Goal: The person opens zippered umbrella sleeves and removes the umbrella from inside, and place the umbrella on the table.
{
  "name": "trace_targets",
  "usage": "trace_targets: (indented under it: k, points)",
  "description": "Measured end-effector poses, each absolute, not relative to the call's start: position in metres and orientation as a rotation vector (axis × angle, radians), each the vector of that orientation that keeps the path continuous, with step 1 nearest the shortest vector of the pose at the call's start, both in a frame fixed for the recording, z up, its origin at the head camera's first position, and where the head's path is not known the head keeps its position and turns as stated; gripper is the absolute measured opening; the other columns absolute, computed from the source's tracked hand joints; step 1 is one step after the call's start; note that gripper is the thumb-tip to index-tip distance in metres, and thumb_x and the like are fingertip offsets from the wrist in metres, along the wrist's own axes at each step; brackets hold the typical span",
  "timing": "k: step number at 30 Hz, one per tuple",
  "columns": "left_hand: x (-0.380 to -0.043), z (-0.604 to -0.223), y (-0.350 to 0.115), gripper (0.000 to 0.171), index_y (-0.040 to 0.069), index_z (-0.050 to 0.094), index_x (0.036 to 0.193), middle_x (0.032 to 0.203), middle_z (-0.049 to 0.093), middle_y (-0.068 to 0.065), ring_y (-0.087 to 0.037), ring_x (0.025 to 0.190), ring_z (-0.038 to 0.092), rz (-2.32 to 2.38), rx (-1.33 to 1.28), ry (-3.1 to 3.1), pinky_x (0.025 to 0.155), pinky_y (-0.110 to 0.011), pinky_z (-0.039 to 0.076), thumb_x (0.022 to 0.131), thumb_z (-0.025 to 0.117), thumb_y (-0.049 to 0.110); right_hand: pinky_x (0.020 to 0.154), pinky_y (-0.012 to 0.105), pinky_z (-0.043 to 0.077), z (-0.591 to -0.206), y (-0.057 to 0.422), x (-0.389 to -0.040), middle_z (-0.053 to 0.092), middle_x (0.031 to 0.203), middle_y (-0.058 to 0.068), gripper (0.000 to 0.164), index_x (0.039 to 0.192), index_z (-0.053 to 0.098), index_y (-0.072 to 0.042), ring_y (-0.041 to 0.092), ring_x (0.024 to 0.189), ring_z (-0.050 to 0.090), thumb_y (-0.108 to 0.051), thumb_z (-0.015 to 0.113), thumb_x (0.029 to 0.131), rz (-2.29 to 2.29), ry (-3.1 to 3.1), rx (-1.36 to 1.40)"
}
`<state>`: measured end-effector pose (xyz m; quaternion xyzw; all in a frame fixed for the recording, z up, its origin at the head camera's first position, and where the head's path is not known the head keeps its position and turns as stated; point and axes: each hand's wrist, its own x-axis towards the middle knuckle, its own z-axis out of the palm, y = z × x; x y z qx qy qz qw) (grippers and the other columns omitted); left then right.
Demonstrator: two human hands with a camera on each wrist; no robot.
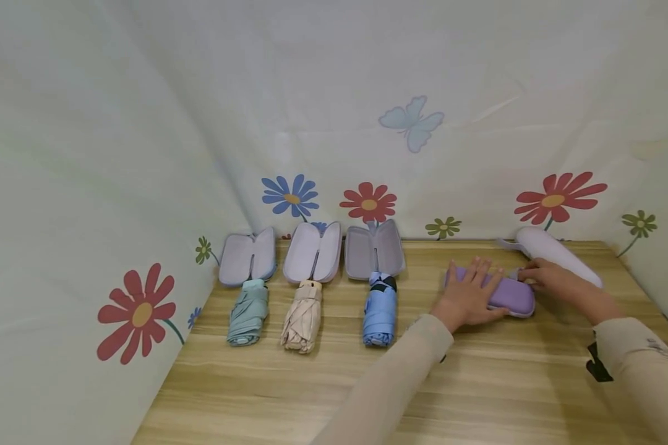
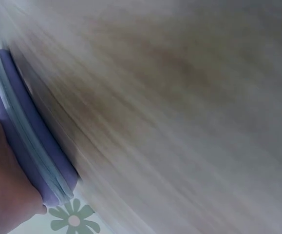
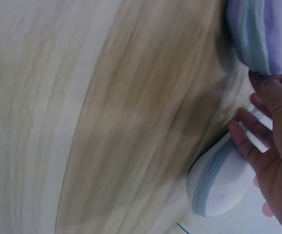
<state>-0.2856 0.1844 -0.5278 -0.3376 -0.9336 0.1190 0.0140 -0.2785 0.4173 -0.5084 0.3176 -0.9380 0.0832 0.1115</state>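
Note:
A purple zip case [image 1: 512, 295] lies closed on the table at the right, with a light grey-blue zip band along its side in both wrist views. My left hand [image 1: 470, 293] lies over its top, fingers straight and spread, the thumb toward its near edge. At the case's right end, my right hand [image 1: 562, 287] pinches a small grey tab [image 1: 515, 273] between thumb and forefinger. In the right wrist view the fingertips [image 3: 263, 80] meet right at the end of the zip band. A white zip case [image 1: 559, 254] lies just behind my right hand.
Three opened grey-lined cases [image 1: 236, 259] stand in a row along the back left. Before them lie a green folded umbrella [image 1: 248, 312], a beige one [image 1: 302, 316] and a blue one [image 1: 380, 312]. A flower-printed white sheet [image 1: 323, 123] hangs behind the wooden table [image 1: 289, 395].

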Motion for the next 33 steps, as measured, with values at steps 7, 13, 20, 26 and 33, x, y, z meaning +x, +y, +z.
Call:
trace_targets:
  k: [7,13,20,26,33]
  points:
    - [-0.281,-0.530,0.187,0.082,0.043,-0.017,0.159,0.169,-0.016,0.010,-0.013,0.155,-0.016,0.395,-1.046,-2.902,0.122,-0.058,0.004,0.093,0.014,0.081,0.077,0.067,0.047,-0.511,0.421,-0.270,0.058,0.113,0.029,0.024,0.092,0.072,-0.011,0.055,0.099,0.055,0.002,0.083,0.076,0.095,-2.658,0.920]
    - [-0.281,-0.534,0.187,0.084,0.042,-0.016,0.159,0.170,-0.016,0.009,-0.014,0.155,-0.015,0.393,-1.046,-2.898,0.122,-0.058,0.004,0.092,0.015,0.082,0.077,0.073,0.047,-0.507,0.420,-0.266,0.052,0.131,0.027,0.019,0.097,0.076,-0.016,0.058,0.116,0.046,-0.008,0.083,0.081,-0.079,-2.731,0.830]
    - [-0.284,-0.533,0.188,0.084,0.041,-0.013,0.160,0.170,-0.015,0.008,-0.015,0.156,-0.014,0.370,-1.041,-2.885,0.121,-0.060,0.003,0.093,0.016,0.082,0.085,0.077,0.042,-0.506,0.422,-0.262,0.049,0.135,0.023,0.023,0.096,0.078,-0.014,0.056,0.125,0.038,-0.010,0.087,0.075,-0.129,-2.655,0.794]
    - [-0.283,-0.531,0.186,0.084,0.043,-0.011,0.161,0.170,-0.014,0.009,-0.015,0.156,-0.012,0.339,-1.030,-2.907,0.121,-0.060,0.003,0.092,0.017,0.083,0.086,0.079,0.038,-0.514,0.425,-0.245,0.047,0.137,0.022,0.021,0.090,0.079,-0.009,0.059,0.126,0.036,-0.007,0.086,0.070,-0.114,-2.616,0.726]
    - [-0.284,-0.531,0.184,0.083,0.043,-0.009,0.161,0.171,-0.007,0.011,-0.014,0.157,-0.006,0.324,-1.017,-2.901,0.121,-0.058,0.005,0.093,0.018,0.082,0.088,0.081,0.027,-0.524,0.410,-0.212,0.042,0.143,0.027,0.008,0.084,0.076,-0.010,0.063,0.130,0.028,-0.010,0.082,0.079,0.070,-2.682,0.517]
